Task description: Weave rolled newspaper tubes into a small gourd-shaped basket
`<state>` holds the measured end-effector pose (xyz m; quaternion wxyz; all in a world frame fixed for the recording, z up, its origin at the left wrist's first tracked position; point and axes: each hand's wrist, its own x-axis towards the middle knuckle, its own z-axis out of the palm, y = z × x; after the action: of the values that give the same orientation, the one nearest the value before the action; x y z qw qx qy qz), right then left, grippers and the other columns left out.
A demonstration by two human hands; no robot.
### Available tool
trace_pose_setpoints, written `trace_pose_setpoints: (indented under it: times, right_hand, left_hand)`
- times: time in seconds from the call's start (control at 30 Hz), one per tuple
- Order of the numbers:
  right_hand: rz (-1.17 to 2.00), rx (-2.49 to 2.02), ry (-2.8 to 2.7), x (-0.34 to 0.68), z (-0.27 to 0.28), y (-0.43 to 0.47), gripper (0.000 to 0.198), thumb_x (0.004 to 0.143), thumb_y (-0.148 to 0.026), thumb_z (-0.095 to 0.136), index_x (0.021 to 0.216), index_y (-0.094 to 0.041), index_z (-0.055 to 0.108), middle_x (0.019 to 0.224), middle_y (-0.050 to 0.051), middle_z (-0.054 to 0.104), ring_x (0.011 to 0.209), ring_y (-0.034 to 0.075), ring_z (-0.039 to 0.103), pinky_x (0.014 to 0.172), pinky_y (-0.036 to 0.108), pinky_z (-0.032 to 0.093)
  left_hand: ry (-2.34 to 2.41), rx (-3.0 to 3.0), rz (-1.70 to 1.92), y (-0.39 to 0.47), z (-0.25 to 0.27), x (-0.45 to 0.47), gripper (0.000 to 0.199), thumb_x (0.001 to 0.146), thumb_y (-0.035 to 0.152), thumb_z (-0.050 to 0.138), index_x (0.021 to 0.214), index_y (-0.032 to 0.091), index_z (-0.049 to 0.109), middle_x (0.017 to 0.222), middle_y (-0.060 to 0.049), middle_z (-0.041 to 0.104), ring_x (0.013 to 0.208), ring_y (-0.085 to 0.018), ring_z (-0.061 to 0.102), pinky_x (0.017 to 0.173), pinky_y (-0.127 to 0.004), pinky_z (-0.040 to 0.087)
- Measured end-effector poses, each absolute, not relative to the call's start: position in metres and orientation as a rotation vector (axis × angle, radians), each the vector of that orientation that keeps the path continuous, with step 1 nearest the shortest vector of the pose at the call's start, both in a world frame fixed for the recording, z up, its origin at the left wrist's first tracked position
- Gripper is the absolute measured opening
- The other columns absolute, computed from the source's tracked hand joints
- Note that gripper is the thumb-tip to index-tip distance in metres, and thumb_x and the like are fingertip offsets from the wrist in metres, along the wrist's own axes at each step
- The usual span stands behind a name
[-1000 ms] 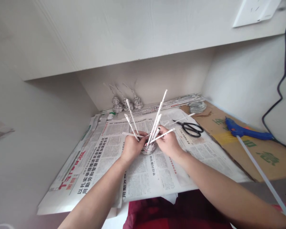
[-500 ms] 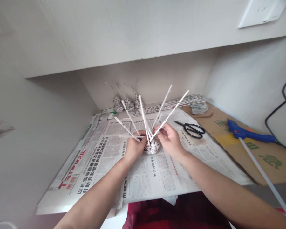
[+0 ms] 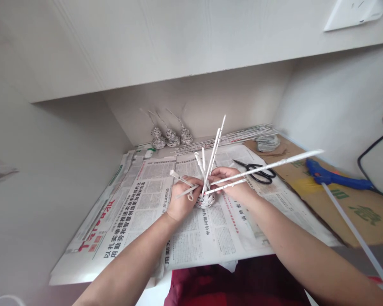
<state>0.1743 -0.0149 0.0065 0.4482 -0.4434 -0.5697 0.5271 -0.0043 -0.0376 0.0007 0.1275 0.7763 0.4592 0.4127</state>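
Observation:
Between my hands sits a small round woven paper piece (image 3: pixel 206 200), made of rolled newsprint, with several white paper sticks (image 3: pixel 214 146) fanning up and outward from it. My left hand (image 3: pixel 182 199) is closed on the left side of the weave, some stick ends poking out past its fingers. On the right, the fingers of my right hand (image 3: pixel 231 180) curl against the weave and the base of the sticks. One long paper stick (image 3: pixel 281 162) crosses over that hand toward the right. The fingertips of both hands are partly hidden behind the sticks.
Newspaper sheets (image 3: pixel 140 221) cover the table. Three woven gourd shapes (image 3: pixel 172 138) and a bundle of paper sticks (image 3: pixel 230 138) lie at the back. Black scissors (image 3: pixel 258 171), a grey wad (image 3: pixel 267 143), cardboard (image 3: pixel 347 208) and a blue glue gun (image 3: pixel 335 178) are on the right.
The woven piece has turned between my hands, so the sticks point differently. A long stick now reaches far right over my right hand, and short ends show over the left.

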Motion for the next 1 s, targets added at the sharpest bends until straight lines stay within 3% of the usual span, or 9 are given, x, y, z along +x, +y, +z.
trace_pose_setpoints:
  times: [0.23, 0.57, 1.0]
  right_hand:
    - [1.580, -1.057, -1.372, 0.187, 0.023, -0.020, 0.019, 0.066, -0.027, 0.074, 0.079, -0.016, 0.065, 0.067, 0.002, 0.070, 0.053, 0.013, 0.064, 0.046, 0.022, 0.051]
    - [1.337, -1.129, -1.437, 0.183, 0.022, -0.027, 0.010, 0.069, -0.016, 0.068, 0.078, -0.017, 0.069, 0.064, 0.002, 0.069, 0.055, 0.015, 0.064, 0.048, 0.023, 0.050]
    - [1.397, -1.018, -1.487, 0.181, 0.014, -0.023, 0.006, 0.068, -0.016, 0.068, 0.074, -0.015, 0.066, 0.060, 0.001, 0.067, 0.052, 0.014, 0.064, 0.045, 0.021, 0.048]
  left_hand:
    - [0.961, 2.387, 1.142, -0.039, 0.012, -0.009, 0.018, 0.085, 0.015, 0.054, 0.081, 0.020, 0.070, 0.086, -0.005, 0.071, 0.083, -0.016, 0.061, 0.081, -0.030, 0.046]
    - [0.842, 2.452, 1.081, -0.039, 0.006, -0.009, 0.022, 0.089, 0.023, 0.050, 0.091, 0.023, 0.072, 0.095, -0.006, 0.072, 0.086, -0.016, 0.062, 0.084, -0.030, 0.046]
    - [0.897, 2.479, 0.891, -0.044, 0.016, -0.009, 0.019, 0.087, 0.023, 0.052, 0.085, 0.021, 0.071, 0.083, -0.005, 0.070, 0.084, -0.018, 0.061, 0.081, -0.031, 0.047]
